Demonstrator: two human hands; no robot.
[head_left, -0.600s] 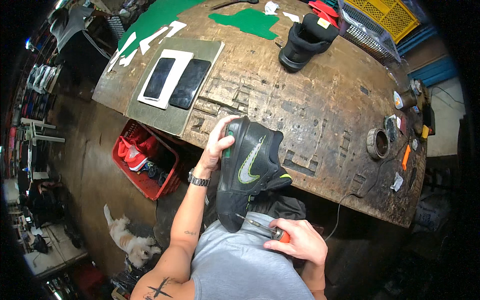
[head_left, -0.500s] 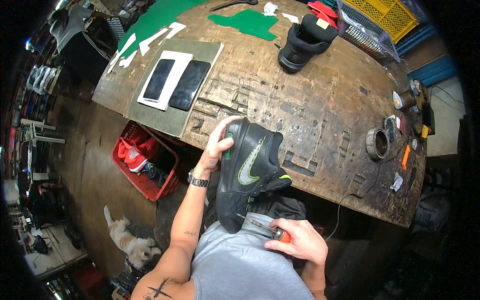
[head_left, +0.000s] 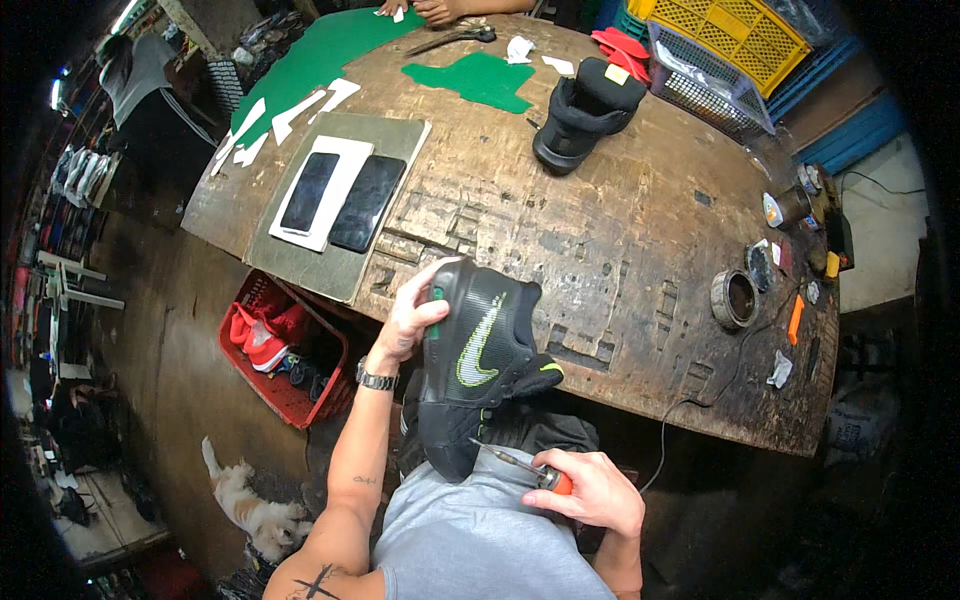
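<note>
A black sneaker (head_left: 478,375) with a green side mark stands on end against the near edge of the worn wooden table (head_left: 620,230), toe down toward my lap. My left hand (head_left: 412,318) grips its heel and collar from the left. My right hand (head_left: 590,490) holds an awl-like tool with an orange handle (head_left: 522,468), its metal tip touching the sneaker's sole edge near the toe.
A second black shoe (head_left: 582,112) stands far on the table. Two dark phones (head_left: 340,195) lie on a white sheet. Green cut pieces (head_left: 478,78), a yellow crate (head_left: 730,35), a round tin (head_left: 735,298), a red basket (head_left: 285,355) and a dog (head_left: 250,500) on the floor.
</note>
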